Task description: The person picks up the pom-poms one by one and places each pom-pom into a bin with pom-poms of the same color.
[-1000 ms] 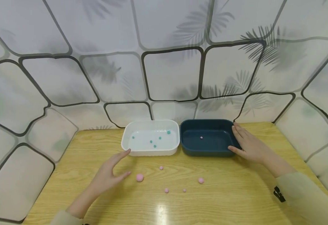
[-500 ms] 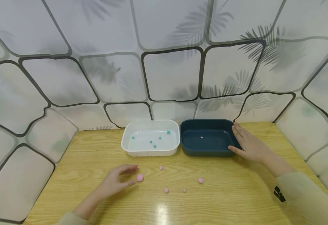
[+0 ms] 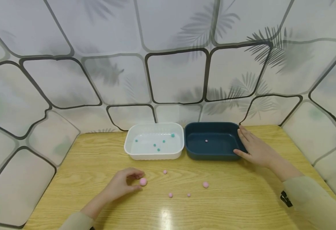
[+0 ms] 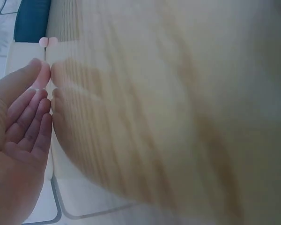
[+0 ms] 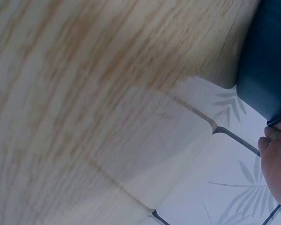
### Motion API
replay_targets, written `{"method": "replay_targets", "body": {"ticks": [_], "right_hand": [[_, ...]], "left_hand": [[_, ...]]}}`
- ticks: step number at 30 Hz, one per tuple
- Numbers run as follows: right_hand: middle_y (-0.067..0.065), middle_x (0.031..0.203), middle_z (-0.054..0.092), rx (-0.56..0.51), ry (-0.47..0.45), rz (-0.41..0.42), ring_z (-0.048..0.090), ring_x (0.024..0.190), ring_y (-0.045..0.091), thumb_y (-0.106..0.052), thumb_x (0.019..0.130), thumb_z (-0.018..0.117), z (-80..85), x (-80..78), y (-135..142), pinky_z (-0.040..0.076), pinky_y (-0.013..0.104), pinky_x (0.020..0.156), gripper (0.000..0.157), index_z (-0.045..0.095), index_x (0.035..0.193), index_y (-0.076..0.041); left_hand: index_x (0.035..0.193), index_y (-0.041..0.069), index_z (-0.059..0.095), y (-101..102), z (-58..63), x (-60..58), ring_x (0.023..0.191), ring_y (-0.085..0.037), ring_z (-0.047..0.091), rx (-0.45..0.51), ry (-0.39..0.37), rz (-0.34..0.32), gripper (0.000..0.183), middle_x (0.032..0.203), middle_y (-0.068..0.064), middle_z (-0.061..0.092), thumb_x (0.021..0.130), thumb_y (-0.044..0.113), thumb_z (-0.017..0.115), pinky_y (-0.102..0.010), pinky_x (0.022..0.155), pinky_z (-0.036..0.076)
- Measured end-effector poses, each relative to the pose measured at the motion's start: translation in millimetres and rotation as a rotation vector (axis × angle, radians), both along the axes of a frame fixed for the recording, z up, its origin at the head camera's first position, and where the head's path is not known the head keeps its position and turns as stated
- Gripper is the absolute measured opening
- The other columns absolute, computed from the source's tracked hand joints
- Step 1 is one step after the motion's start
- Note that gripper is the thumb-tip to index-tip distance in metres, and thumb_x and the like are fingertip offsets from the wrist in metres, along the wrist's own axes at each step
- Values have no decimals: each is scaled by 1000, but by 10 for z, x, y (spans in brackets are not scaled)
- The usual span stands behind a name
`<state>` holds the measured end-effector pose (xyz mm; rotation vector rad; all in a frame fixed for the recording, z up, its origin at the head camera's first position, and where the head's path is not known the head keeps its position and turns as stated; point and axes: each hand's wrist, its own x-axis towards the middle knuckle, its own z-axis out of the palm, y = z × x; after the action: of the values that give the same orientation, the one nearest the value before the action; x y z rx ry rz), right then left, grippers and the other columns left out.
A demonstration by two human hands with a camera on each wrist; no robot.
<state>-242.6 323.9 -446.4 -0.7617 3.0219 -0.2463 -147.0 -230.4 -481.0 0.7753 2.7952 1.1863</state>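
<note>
My left hand (image 3: 121, 185) is low over the table, thumb and fingers spread on either side of the largest pink ball (image 3: 143, 182). In the left wrist view that pink ball (image 4: 43, 75) shows just past the thumb, level with the fingertips. My right hand (image 3: 255, 148) rests against the right end of a dark blue tub (image 3: 214, 157), fingers straight along its rim and thumb at the front corner. One tiny pink ball (image 3: 206, 141) lies inside this tub. To its left, a white tub (image 3: 156, 157) contains several small teal balls (image 3: 163, 141).
Several smaller pink balls lie on the wood-grain table (image 3: 242, 204): one pink ball (image 3: 165, 172) in front of the white tub, another (image 3: 170, 195) closer to me, and a pink ball (image 3: 206, 185) further right. A patterned cloth wall (image 3: 176, 76) rises behind the tubs.
My left hand has come down and right from near the white tub's front corner to the largest pink ball, its fingers bending around it. The right hand has stayed on the blue tub.
</note>
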Motion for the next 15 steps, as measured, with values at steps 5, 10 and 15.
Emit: {"method": "replay_targets", "body": {"ticks": [5, 10, 15], "right_hand": [[34, 174, 10, 4, 4, 1, 17, 161, 53, -55, 106, 57, -12, -4, -2, 27, 68, 126, 99, 14, 165, 12], [35, 174, 10, -3, 7, -1, 17, 160, 53, -55, 106, 57, -14, 6, -4, 28, 68, 126, 99, 14, 165, 12], [35, 174, 11, -7, 17, 2, 18, 160, 53, -55, 106, 57, -19, 2, 2, 28, 67, 127, 99, 14, 165, 12]], "left_hand": [[114, 5, 77, 27, 32, -16, 95, -11, 70, -52, 4, -23, 38, 105, -2, 78, 80, 13, 93, -29, 89, 61], [109, 9, 78, 52, 20, -25, 94, -10, 67, -68, 8, -31, 31, 103, 1, 76, 81, 10, 92, -29, 87, 60], [104, 12, 78, 69, 23, -41, 92, -8, 67, -61, 9, -25, 24, 100, 2, 76, 83, 10, 91, -27, 85, 59]]}}
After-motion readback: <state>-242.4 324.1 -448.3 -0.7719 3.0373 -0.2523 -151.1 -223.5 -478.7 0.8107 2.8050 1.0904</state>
